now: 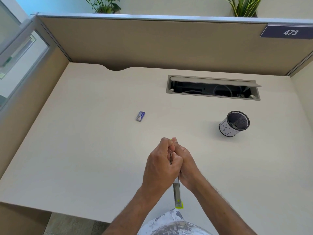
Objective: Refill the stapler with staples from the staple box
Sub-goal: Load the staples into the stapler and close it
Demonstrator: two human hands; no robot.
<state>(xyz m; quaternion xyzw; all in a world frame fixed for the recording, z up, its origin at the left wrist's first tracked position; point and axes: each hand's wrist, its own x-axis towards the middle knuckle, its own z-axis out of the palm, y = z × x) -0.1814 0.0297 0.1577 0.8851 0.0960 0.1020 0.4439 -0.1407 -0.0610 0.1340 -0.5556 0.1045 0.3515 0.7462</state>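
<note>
Stapler (177,194), metal with lime-green trim, between both clasped hands.

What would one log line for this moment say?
both hands: left hand, right hand gripping stapler | staple box: untouched on desk

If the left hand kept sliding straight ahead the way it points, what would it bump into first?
Probably nothing on the desk. The left hand points past the staple box, toward the back wall.

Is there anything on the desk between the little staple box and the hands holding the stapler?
No. In the head view, only bare desk separates the staple box from the hands.
</note>
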